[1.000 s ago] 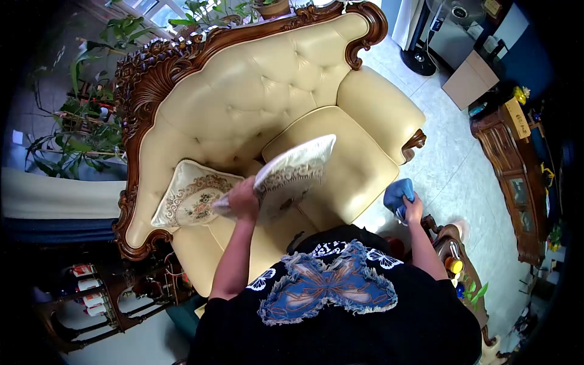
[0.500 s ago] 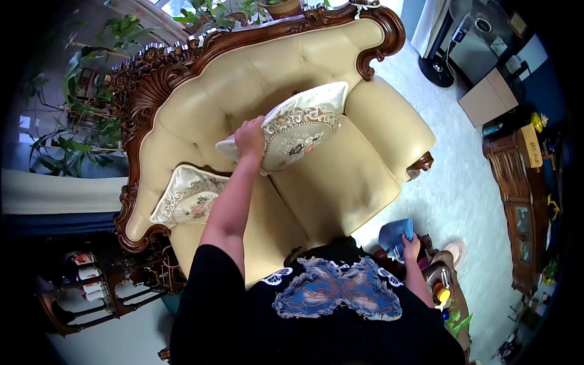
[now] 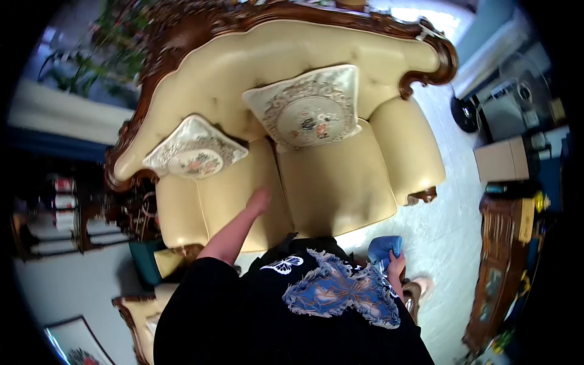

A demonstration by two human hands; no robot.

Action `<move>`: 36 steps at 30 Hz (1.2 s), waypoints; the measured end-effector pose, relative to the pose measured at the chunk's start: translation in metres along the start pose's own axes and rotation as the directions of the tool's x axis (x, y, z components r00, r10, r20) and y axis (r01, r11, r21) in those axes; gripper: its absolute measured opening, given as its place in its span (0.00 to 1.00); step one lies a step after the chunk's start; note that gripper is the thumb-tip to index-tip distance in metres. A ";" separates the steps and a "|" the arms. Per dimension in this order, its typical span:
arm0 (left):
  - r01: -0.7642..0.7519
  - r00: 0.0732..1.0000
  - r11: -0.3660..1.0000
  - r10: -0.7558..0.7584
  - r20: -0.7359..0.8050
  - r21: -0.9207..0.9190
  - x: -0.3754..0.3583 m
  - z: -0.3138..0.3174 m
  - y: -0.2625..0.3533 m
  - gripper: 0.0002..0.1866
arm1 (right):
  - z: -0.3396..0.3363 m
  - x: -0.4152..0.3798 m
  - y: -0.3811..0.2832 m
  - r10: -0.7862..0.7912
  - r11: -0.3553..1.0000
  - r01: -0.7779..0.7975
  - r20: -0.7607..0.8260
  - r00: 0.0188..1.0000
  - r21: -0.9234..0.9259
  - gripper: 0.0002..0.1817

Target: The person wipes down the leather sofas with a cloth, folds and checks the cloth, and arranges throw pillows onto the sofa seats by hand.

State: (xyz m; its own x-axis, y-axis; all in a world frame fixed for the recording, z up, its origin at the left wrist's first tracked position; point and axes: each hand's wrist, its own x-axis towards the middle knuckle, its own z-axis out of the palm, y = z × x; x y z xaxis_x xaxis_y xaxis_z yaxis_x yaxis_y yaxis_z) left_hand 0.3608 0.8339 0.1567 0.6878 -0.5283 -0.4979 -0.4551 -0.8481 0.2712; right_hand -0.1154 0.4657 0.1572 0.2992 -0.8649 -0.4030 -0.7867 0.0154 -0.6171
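My left hand is above the sofa seat, touching no cushion; its fingers are blurred. My right hand is closed on a folded blue cloth beyond the front edge of the seat. A large embroidered cushion with a pale border leans against the tufted backrest at the middle. On the left part of the sofa, a second embroidered cushion rests tilted against the backrest.
The cream sofa has a carved wooden frame. A wooden shelf stands at the left, with leafy plants behind. At the right are a cardboard box and a wooden cabinet on the pale floor.
My left hand has let go of the large cushion and come down toward me; that cushion now leans on the backrest. The view has shifted. The blue cloth is still in my right hand.
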 end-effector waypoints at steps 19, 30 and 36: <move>0.202 0.759 0.496 -0.625 -0.185 -0.845 -0.272 0.179 -0.060 0.16 | 0.118 0.057 -0.250 -0.648 0.762 0.558 0.380 0.661 0.328 0.12; 0.659 0.643 0.381 -0.733 0.222 -0.648 -0.459 0.361 -0.076 0.14 | 0.224 -0.088 -0.324 -0.590 0.340 0.939 0.788 0.173 0.049 0.19; 0.651 0.267 -0.066 -0.913 0.310 -0.756 -0.555 0.442 -0.072 0.17 | 0.316 -0.191 -0.323 -0.405 -0.006 0.991 0.906 -0.122 0.131 0.22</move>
State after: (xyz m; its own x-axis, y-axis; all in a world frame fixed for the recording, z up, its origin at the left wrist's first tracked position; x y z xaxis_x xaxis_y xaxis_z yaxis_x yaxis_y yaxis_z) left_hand -0.2382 1.2058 0.0490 0.4239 0.6452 -0.6356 0.9054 -0.3184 0.2807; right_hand 0.2524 0.7845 0.2199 0.7717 0.5536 -0.3131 0.3718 -0.7921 -0.4841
